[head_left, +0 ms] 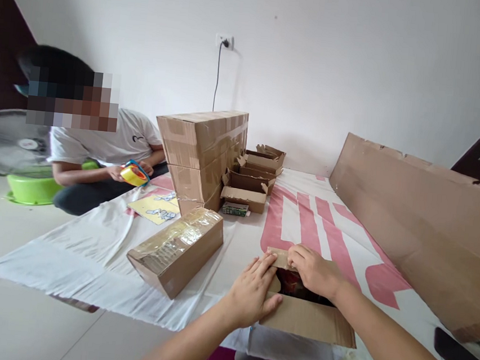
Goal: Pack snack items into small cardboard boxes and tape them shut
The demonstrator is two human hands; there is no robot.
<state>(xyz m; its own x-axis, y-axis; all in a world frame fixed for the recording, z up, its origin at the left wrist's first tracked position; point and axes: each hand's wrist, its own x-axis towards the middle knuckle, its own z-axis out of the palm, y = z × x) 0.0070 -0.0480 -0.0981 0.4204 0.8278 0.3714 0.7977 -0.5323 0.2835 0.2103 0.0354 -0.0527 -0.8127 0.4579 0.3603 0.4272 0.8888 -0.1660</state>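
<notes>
A small open cardboard box (307, 319) lies on the white and red sheet (88, 256) right in front of me, with something dark red inside. My left hand (252, 289) rests flat on its left side, fingers stretched out, thumb along the near flap. My right hand (314, 269) is curled over the far flap (278, 257), pressing it down toward the opening.
A taped box (176, 247) lies to the left. A stack of taped boxes (202, 156) and several open small boxes (251, 178) stand further back. A large flat cardboard sheet (422, 226) leans at the right. A seated person holds a tape dispenser (134, 174), near a fan (4, 140).
</notes>
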